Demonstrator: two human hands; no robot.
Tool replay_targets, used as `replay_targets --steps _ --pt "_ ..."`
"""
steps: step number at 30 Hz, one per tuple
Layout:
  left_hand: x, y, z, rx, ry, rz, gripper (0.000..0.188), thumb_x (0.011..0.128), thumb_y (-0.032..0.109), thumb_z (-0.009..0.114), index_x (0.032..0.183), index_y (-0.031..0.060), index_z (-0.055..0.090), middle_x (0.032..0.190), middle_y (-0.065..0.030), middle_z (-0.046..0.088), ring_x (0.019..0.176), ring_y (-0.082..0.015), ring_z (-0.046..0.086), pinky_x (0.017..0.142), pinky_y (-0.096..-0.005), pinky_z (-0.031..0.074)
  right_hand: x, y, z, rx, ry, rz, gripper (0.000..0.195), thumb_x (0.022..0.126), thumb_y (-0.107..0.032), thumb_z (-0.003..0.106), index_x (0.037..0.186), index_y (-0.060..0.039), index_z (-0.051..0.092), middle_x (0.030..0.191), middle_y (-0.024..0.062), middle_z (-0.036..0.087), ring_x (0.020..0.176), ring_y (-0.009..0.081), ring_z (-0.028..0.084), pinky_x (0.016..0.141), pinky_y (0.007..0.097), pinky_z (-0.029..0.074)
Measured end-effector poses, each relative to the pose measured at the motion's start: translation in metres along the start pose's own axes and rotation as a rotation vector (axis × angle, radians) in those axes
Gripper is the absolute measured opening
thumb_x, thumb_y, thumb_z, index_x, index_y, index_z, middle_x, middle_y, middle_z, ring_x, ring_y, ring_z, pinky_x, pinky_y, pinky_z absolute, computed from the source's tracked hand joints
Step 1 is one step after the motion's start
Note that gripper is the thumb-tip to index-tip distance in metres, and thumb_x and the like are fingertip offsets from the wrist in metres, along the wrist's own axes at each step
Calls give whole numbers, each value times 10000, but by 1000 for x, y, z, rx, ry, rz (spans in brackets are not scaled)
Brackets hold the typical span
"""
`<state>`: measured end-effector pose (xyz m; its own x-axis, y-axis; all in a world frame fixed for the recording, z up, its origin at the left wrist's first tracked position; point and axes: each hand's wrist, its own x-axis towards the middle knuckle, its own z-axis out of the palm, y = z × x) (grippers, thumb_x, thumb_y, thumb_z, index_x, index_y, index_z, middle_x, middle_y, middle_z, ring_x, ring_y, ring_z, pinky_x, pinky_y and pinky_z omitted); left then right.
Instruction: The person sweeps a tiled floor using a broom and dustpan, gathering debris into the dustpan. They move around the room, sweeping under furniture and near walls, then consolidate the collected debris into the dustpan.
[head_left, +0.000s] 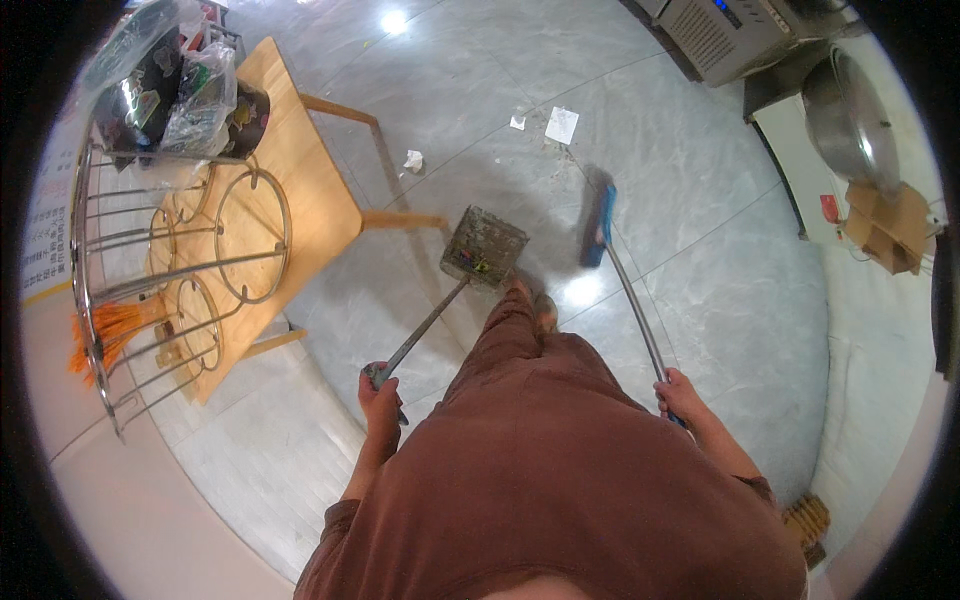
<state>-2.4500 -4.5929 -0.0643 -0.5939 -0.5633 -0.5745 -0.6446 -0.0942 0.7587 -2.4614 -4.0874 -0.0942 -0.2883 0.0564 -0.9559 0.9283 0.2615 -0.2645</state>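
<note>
My left hand (381, 400) is closed around the upper end of a long-handled dustpan (486, 238), whose grimy pan rests near my feet with some green and dark scraps inside. In my right hand (679, 397) is the metal handle of a broom (609, 217) with a blue head and dark bristles on the tiled floor. Ahead of both tools lie a square white paper (562, 125), a smaller white scrap (517, 122) and a crumpled white tissue (413, 160). Fine crumbs are scattered around the papers.
To the left stands a wooden table (315, 202) carrying a metal wire rack (180, 262) and dark containers with plastic bags (199, 97). An orange-bristled brush (120, 330) is beside the rack. On the right are a metal appliance (720, 37), a large metal pot (851, 120) and a cardboard box (889, 225).
</note>
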Motion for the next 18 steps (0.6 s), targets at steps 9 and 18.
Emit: replay_targets --steps 9,18 --pt "76 32 33 130 -94 66 279 713 54 545 988 82 515 686 9 466 488 -74 405 419 -225 346 87 -102 33 507 -204 70 159 853 -136 481 722 -80 409 511 23 408 403 156 399 379 296 347" --pt "133 63 75 61 -151 -35 278 717 90 549 991 68 509 697 2 472 517 -82 421 432 -229 361 175 -270 80 459 -152 -33 187 848 -142 490 690 -49 457 526 49 451 422 168 440 394 293 374"
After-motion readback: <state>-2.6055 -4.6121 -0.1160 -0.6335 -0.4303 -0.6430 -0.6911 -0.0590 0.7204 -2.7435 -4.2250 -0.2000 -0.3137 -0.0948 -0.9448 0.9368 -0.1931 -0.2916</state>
